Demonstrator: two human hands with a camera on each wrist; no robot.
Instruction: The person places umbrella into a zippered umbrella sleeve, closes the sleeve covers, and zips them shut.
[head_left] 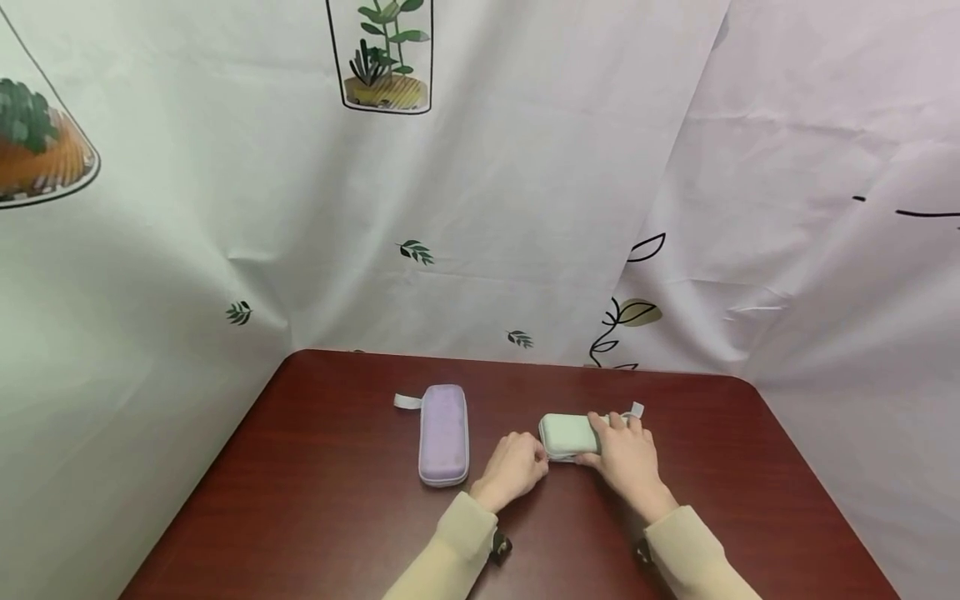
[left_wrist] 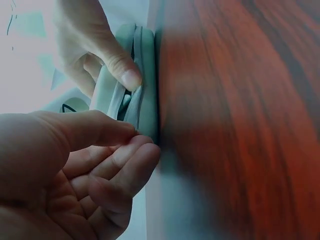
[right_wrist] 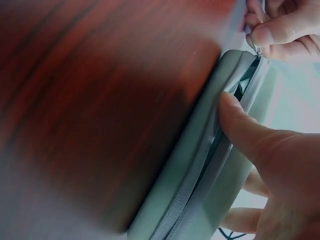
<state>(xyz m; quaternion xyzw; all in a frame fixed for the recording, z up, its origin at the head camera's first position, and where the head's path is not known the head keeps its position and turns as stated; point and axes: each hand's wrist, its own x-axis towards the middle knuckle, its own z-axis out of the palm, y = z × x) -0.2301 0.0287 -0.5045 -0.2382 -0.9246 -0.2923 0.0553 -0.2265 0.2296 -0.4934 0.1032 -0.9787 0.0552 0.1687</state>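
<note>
A pale green zippered case lies flat on the table, its zipper partly undone along the near side, with a dark gap showing in the right wrist view. My right hand grips the case from the right, fingers over the top and thumb against the zipper edge. At the left end of the case, my left hand pinches the small metal zipper pull between thumb and forefinger. Left of that hand lies a lilac zippered case of similar shape, closed, untouched.
The dark red wooden table has rounded far corners. A white fabric backdrop with printed plants hangs behind and beside it. White loops stick out from the lilac case, a strap at its upper left, and from the green one, a strap.
</note>
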